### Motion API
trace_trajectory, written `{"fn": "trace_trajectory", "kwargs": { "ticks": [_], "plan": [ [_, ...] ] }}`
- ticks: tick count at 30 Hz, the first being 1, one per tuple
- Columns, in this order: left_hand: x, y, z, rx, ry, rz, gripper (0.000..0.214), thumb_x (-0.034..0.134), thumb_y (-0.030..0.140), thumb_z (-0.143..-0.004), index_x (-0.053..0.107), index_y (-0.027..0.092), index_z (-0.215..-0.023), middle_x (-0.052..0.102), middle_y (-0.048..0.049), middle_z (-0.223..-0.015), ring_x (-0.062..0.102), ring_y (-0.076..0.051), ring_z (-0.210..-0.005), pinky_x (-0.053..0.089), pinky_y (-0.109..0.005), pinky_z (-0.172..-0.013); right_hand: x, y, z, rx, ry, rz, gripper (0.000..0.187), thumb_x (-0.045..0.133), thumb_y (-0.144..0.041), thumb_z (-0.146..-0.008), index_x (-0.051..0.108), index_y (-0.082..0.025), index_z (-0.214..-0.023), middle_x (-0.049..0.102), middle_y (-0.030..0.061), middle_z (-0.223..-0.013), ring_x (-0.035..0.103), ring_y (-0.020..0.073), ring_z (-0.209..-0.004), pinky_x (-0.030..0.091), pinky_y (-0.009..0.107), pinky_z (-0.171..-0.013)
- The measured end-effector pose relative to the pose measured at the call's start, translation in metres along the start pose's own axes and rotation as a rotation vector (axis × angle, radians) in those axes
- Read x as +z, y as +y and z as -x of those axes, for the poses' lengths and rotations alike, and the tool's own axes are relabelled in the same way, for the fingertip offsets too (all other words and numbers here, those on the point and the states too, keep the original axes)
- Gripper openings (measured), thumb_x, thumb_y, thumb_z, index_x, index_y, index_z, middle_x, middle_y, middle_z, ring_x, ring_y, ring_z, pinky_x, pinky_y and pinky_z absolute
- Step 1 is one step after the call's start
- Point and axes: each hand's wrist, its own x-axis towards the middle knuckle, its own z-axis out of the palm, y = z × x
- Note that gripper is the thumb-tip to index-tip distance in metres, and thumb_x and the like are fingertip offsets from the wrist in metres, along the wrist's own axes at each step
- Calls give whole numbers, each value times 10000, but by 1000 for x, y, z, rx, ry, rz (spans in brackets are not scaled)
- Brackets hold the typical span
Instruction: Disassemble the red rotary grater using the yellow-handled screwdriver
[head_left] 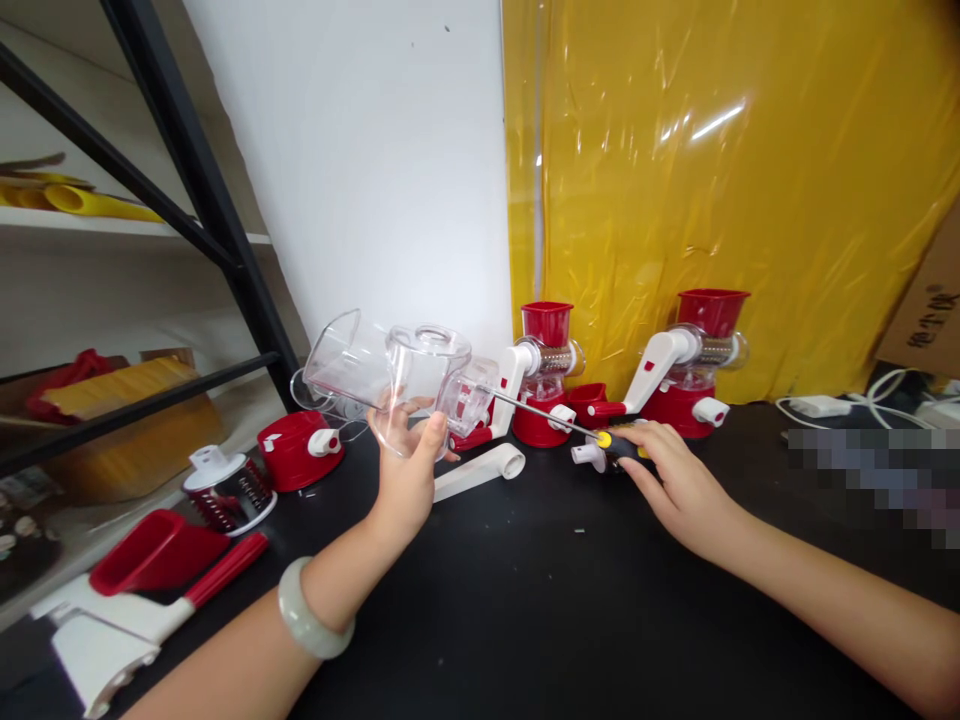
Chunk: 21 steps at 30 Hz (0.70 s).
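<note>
Screwdriver [603, 439] clasped in right grip [679, 485] beside clear housing [424, 375], held tilted in left grip [409, 470], seemingly for easier access.

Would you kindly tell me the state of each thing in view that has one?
Left hand: closed around the clear housing.
Clear housing: held, no red base fitted.
Right hand: closed around the screwdriver.
Screwdriver: tip at the clear housing.
Nearer-left grater: assembled, upright.
Right-hand grater: assembled, upright.
Loose red base: detached.
Loose drum: detached.
Red hopper: detached.
White cable: loosely looped.
</note>
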Motion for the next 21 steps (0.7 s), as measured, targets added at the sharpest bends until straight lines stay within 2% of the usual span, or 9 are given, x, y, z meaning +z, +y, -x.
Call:
{"fn": "trace_trajectory", "kwargs": {
  "ticks": [6,11,16,18,21],
  "plan": [
    [0,1,0,-23,-5,24,775,861,568,-629,412,262,-1181,508,23,-942,572,-95,-633,555,-211,-442,-2,0,0,-41,49,24,201,564,-293,-990,581,-209,-1173,628,95,-1021,673,227,-940,575,362,-856],
    [1,1,1,3,-3,31,730,856,566,-633,408,263,-1124,514,10,-997,588,-95,-645,550,-213,-437,-3,2,1,-20,77,55,170,556,-309,-994,566,-233,-1145,694,75,-1002,718,221,-897,588,334,-798],
    [1,-1,0,-1,15,27,687,859,536,-640,432,260,-1102,508,16,-988,597,-103,-665,544,-227,-440,-4,-1,5,102,41,81,209,558,-378,-978,522,-221,-1112,732,76,-942,744,235,-774,592,332,-665],
    [1,0,0,2,9,31,699,862,535,-638,427,260,-1111,514,17,-984,596,-105,-661,546,-232,-441,-6,-4,4,137,19,62,240,551,-395,-976,512,-214,-1129,729,95,-990,743,248,-831,595,351,-705],
    [2,2,1,6,-6,38,716,863,546,-635,418,260,-1117,524,16,-977,595,-103,-652,547,-226,-445,-9,-6,2,107,-41,16,245,474,-353,-1012,522,-212,-1207,697,107,-1077,712,247,-960,579,386,-837]
  ]
}}
